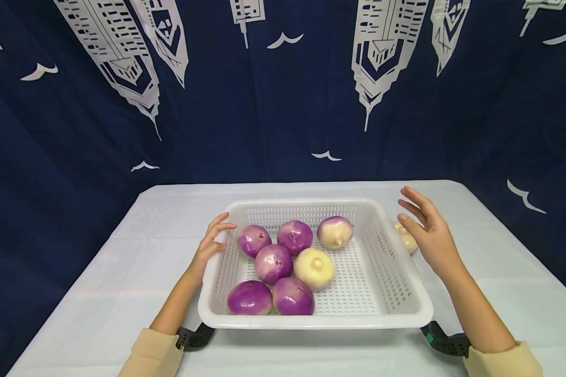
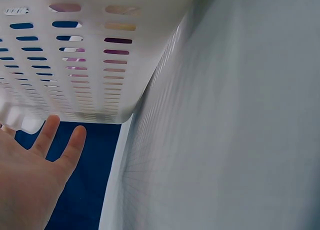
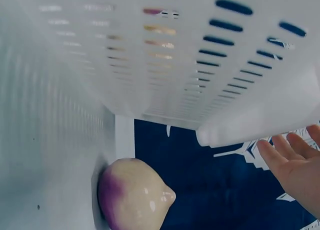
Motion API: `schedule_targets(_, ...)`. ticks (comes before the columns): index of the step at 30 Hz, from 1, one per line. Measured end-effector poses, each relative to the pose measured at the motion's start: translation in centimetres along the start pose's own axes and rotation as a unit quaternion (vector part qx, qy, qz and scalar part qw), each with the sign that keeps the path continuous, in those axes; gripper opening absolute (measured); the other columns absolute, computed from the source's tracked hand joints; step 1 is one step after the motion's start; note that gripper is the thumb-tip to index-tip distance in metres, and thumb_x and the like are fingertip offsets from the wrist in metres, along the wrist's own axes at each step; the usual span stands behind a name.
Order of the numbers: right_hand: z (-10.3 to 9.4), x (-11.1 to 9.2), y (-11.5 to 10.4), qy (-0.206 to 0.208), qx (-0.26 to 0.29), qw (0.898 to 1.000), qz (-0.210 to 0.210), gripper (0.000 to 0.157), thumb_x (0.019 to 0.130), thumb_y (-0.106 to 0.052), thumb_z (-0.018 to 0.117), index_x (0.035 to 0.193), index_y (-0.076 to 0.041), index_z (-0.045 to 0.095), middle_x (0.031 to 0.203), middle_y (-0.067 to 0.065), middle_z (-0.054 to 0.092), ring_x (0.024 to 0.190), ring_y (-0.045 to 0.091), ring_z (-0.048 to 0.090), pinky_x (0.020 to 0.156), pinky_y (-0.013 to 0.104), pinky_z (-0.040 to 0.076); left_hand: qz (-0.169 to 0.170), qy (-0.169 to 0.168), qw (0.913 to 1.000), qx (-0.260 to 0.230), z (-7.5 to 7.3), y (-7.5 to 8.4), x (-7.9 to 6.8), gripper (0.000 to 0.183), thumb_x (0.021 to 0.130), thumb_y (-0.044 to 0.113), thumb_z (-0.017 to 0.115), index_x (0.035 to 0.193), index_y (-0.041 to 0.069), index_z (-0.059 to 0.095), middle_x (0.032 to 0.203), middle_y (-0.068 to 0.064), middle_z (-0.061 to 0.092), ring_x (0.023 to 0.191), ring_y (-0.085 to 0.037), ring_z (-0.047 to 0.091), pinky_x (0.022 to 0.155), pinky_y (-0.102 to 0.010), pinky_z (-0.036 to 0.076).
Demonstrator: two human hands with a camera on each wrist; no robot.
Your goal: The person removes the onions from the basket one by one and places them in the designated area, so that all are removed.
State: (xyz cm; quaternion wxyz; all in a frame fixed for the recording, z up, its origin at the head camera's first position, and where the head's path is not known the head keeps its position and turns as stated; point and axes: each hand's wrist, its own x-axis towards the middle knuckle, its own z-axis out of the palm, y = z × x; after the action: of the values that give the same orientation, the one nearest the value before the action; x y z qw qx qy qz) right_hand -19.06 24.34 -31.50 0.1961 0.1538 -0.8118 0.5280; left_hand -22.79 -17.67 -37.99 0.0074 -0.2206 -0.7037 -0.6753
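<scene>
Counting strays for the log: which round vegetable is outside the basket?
The pale, purple-patched vegetable on the table, just right of the basket in the head view; the seven others all lie inside.

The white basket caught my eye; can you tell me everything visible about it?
The rectangular white basket looks like plastic, with rounded corners, a smooth rim, and slotted walls and floor. It stands upright on the white table, open at the top. Seven purple-and-cream turnips lie inside, mostly toward the left. The left grip is at its left rim; contact is unclear.
</scene>
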Motion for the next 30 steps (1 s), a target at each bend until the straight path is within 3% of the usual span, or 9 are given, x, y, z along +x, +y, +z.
schedule_targets(6,0.7,-0.4,-0.3,-0.053,-0.016,0.998,0.001,0.061,0.091,-0.011,0.05,0.144,-0.016,0.021,0.149,0.001,0.024,0.124,-0.005,0.035,0.086,0.001,0.037,-0.006,0.002,0.9999,0.009,0.1,-0.1,-0.3,0.049,0.073,0.003,0.033,0.121,-0.006,0.038,0.151,-0.006,0.004,0.133,-0.036,0.012,0.09,-0.047,0.038)
schedule_targets(12,1.3,-0.6,-0.6,-0.089,-0.01,0.996,0.016,0.065,0.09,-0.011,0.052,0.145,-0.019,0.018,0.151,0.003,0.019,0.127,-0.002,0.034,0.085,0.003,0.039,-0.008,0.005,0.9999,0.009,0.1,-0.3,-0.4,0.048,0.074,0.004,0.033,0.121,-0.005,0.038,0.151,-0.006,0.005,0.132,-0.037,0.013,0.091,-0.051,0.038)
schedule_targets(18,1.8,-0.9,-1.2,-0.124,-0.02,0.991,0.036,0.07,0.089,-0.014,0.054,0.145,-0.024,0.014,0.152,0.008,0.015,0.133,0.03,0.03,0.082,0.004,0.041,-0.011,0.003,0.9999,0.007,0.1,-0.2,-0.4,0.049,0.074,0.005,0.033,0.121,-0.004,0.039,0.151,-0.004,0.005,0.133,-0.037,0.013,0.091,-0.055,0.038)
schedule_targets(21,2.0,-0.9,-1.5,-0.139,-0.033,0.989,0.038,0.071,0.089,-0.015,0.055,0.145,-0.025,0.013,0.152,0.007,0.014,0.132,0.037,0.027,0.084,0.006,0.041,-0.006,0.001,1.0,0.005,0.0,-0.2,-0.2,0.048,0.074,0.004,0.033,0.12,-0.002,0.04,0.151,-0.005,0.004,0.133,-0.037,0.012,0.092,-0.058,0.037)
schedule_targets(27,2.3,-0.9,-1.9,-0.158,-0.054,0.986,0.015,0.073,0.087,-0.014,0.057,0.145,-0.022,0.014,0.152,0.01,0.016,0.132,0.037,0.028,0.095,0.037,0.039,0.0,0.001,1.0,0.008,0.0,-0.1,0.0,0.046,0.074,0.005,0.033,0.118,0.003,0.044,0.151,-0.007,0.005,0.134,-0.036,0.011,0.09,-0.047,0.04)
schedule_targets(30,2.5,-0.9,-2.1,-0.168,-0.052,0.984,0.013,0.075,0.086,-0.013,0.059,0.145,-0.022,0.014,0.151,0.011,0.017,0.131,0.039,0.028,0.095,0.044,0.036,0.0,0.0,1.0,0.009,-0.1,-0.1,0.0,0.046,0.074,0.005,0.034,0.119,0.003,0.044,0.151,-0.006,0.005,0.133,-0.035,0.011,0.088,-0.041,0.04)
